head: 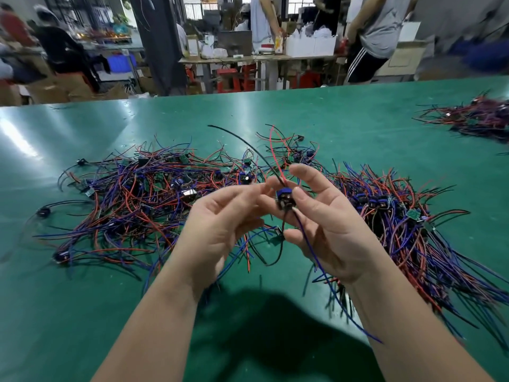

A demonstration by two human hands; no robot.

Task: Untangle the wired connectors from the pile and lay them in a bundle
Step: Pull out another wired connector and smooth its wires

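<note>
Pinching blue connector between thumb and fingertips of right hand, raised over green table, with red and black leads pointing up and blue lead hanging past wrist. Curling left hand just beside, fingertips at upward leads; cannot tell whether gripping. Sitting between tangled pile on left and aligned bundle on right. Second heap far right.
</note>
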